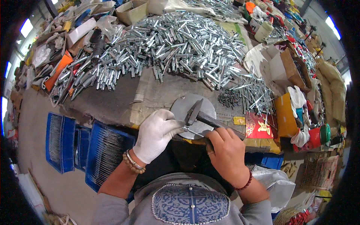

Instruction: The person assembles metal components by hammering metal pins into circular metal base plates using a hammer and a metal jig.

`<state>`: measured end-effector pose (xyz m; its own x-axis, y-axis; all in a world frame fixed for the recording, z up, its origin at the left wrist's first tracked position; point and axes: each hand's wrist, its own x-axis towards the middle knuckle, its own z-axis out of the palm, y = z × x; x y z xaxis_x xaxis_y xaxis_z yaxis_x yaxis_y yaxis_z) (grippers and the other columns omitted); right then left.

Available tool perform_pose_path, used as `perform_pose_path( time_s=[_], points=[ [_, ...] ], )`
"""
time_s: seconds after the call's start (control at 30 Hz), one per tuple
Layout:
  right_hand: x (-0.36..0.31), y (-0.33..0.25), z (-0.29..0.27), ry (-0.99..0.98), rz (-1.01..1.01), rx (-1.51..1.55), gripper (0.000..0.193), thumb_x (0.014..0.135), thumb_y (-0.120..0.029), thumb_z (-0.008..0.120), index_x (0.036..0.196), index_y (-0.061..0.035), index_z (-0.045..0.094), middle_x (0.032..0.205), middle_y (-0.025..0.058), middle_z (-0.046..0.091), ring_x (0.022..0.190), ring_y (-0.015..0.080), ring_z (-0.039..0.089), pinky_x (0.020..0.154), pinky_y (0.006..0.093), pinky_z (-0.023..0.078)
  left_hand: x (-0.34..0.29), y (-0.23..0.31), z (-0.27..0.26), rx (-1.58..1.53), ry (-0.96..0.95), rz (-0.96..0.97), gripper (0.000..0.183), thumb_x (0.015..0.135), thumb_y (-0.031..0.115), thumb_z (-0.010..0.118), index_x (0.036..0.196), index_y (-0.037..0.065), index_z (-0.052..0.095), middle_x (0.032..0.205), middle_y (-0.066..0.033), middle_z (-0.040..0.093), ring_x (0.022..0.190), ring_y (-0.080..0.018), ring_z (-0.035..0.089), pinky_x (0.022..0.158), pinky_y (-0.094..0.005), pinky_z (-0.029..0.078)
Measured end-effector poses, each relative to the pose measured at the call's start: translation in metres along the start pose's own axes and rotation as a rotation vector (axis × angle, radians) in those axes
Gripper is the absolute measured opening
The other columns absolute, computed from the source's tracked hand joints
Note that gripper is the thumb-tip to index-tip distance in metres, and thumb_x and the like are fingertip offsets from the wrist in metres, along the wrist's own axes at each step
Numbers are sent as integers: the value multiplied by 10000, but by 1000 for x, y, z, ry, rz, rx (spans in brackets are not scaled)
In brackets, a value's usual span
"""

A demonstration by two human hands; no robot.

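A thin silvery metal rod (193, 132) spans the gap between my two hands at the table's near edge. My left hand (155, 131), in a white glove, pinches its left end between thumb and fingers. Bare, my right hand (227, 152) has its fingers closed around the right end, which they partly hide. Just beyond the hands lies a round grey metal plate (180, 107). On it rests a hammer (194, 112), its dark handle slanting down to the right behind my right fingers.
A big heap of shiny metal tubes (176, 45) covers the table's far side. Black screws (229, 98), long thin rods (257, 93) and a red printed paper (260, 126) lie on the right. Blue crates (90, 176) of rods stand below left; an orange-yellow box (287, 114) is at right.
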<state>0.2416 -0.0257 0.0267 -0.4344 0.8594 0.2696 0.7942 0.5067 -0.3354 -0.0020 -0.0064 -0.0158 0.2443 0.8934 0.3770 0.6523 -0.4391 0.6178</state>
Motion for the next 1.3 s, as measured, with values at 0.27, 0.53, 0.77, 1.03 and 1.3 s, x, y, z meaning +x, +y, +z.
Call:
perform_pose_path(
  time_s=[0.27,0.53,0.77,1.03,1.3],
  points=[
    [-19,-1,13,-280,221,573,343,873,-41,765,1202,-17,672,888,150,736,759,300,726,705,394,557,-36,28,24,-45,298,-61,254,936,71,749,1188,48,766,1020,-100,747,815,-238,685,716,-337,532],
    [-23,-12,11,-461,451,929,328,916,-12,739,1231,4,651,868,91,723,761,108,634,672,284,516,-36,59,21,-819,80,-890,566,1057,65,572,1591,7,396,959,-80,739,636,-72,598,523,-220,452],
    [-25,-27,28,-380,260,844,372,896,-58,727,1257,-12,648,994,199,742,836,270,729,802,378,579,-50,45,27,-673,257,-599,634,952,57,741,1512,-5,450,1046,-96,747,830,-119,670,745,-262,543],
    [-8,3,18,-34,496,958,376,981,-13,654,1356,-40,649,1012,18,651,791,56,579,644,190,433,-106,-13,-24,-561,626,-801,555,916,37,752,1430,-5,546,912,-75,736,817,-117,659,761,-263,522],
    [-9,20,41,42,444,859,348,1018,-91,633,1359,-29,639,884,4,618,590,30,483,480,189,342,-265,-173,-8,-479,1045,-1242,552,843,73,784,1353,-7,589,1110,-107,711,933,-215,694,831,-338,559]
  ],
)
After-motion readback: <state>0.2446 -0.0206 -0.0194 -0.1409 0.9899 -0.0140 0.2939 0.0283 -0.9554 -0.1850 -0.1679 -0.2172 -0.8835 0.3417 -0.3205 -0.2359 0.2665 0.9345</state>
